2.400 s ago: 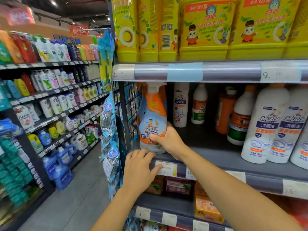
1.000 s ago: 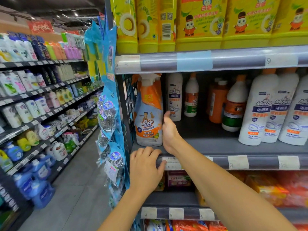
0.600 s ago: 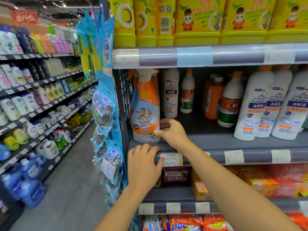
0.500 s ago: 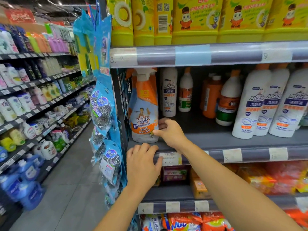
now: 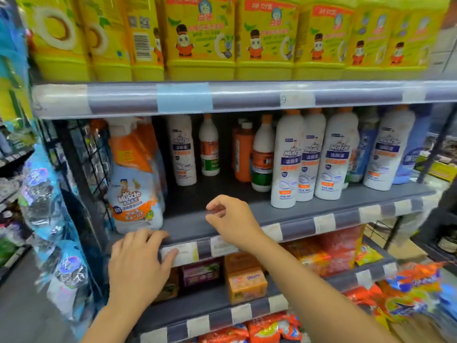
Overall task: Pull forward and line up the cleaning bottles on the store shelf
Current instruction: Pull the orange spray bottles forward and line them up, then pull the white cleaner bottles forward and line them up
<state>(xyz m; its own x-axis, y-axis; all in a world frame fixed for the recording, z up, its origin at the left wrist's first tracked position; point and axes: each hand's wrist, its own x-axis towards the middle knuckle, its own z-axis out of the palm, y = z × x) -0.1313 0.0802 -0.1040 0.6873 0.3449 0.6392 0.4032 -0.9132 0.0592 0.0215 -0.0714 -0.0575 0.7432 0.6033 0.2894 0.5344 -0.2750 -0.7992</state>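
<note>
An orange and white spray bottle (image 5: pixel 134 179) stands at the front left of the grey middle shelf (image 5: pixel 309 211). My left hand (image 5: pixel 138 263) lies flat on the shelf's front edge just below it, fingers apart. My right hand (image 5: pixel 230 219) hovers over the bare shelf to the right of the spray bottle, fingers loosely curled, holding nothing. Set back on the shelf are a tall white bottle (image 5: pixel 182 149), a small white bottle (image 5: pixel 209 147), an orange bottle (image 5: pixel 243 154) and a white bottle with a green band (image 5: pixel 262 154). Three white bottles (image 5: pixel 311 157) stand further forward on the right.
Yellow detergent jugs (image 5: pixel 197 38) fill the shelf above. Boxed soaps (image 5: pixel 247 283) and red and orange packets (image 5: pixel 331 251) sit on the shelves below. Bagged scourers (image 5: pixel 42 194) hang on the shelf's left end. An aisle floor (image 5: pixel 27 305) runs at the left.
My right hand has let go of the spray bottle and moved right, away from it, over the bare shelf. My left hand has stayed on the shelf edge. The view has swung right.
</note>
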